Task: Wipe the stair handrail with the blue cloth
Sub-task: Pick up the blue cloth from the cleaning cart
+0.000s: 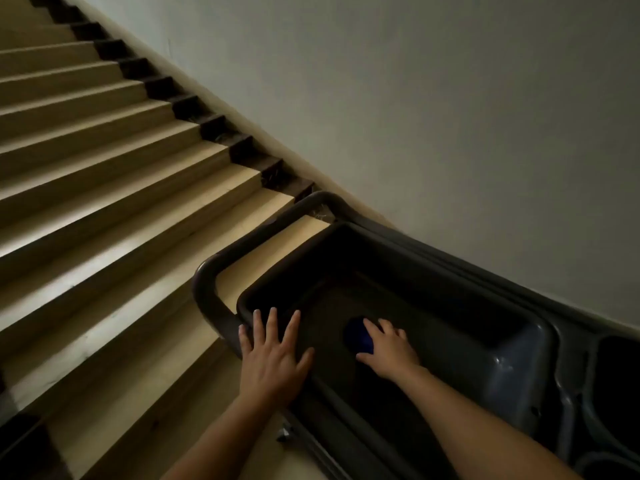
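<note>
The blue cloth (357, 336) lies bunched on the floor of a dark grey plastic bin (512, 355) on a cart. My right hand (389, 348) reaches into the bin and closes on the cloth, index finger over it and thumb under it. My left hand (273, 355) rests flat on the bin's near left rim with its fingers spread and nothing in it. A dark rounded bar (207, 282) loops around the bin's left end; I cannot tell whether it is the cart's handle or a rail.
Beige stairs (114, 174) with dark skirting rise to the upper left. A plain pale wall (433, 109) fills the right side. More dark cart compartments (613, 386) sit at the far right. The light is dim.
</note>
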